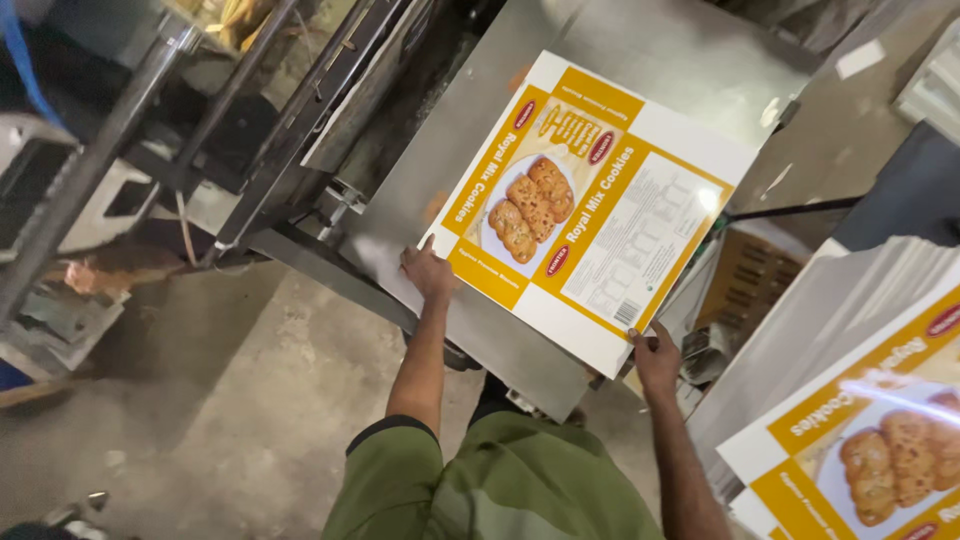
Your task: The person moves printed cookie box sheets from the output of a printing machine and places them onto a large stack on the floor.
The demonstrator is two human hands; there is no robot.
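A flat printed carton sheet [590, 205], yellow and white with a picture of biscuits on a plate, lies tilted on a grey metal feed plate [480, 110] of a machine. The sheet covers the plate's near right portion, and its near corner overhangs the plate's near edge. The left hand [428, 270] grips the sheet at its near left corner, fingers closed onto the edge, arm extended from a green sleeve. The right hand [655, 358] holds the sheet at the near right corner, fingers curled against the edge; whether the thumb lies on top or beneath cannot be told. A stack of like printed sheets [870, 440] stands to the right of the person, well apart from the plate, with white sheet edges visible down its side. Dark steel frame bars [250, 150] run diagonally at the plate's left side. The concrete floor [230, 400] below is stained. A brown perforated crate [750, 275] sits beneath the plate's right edge.
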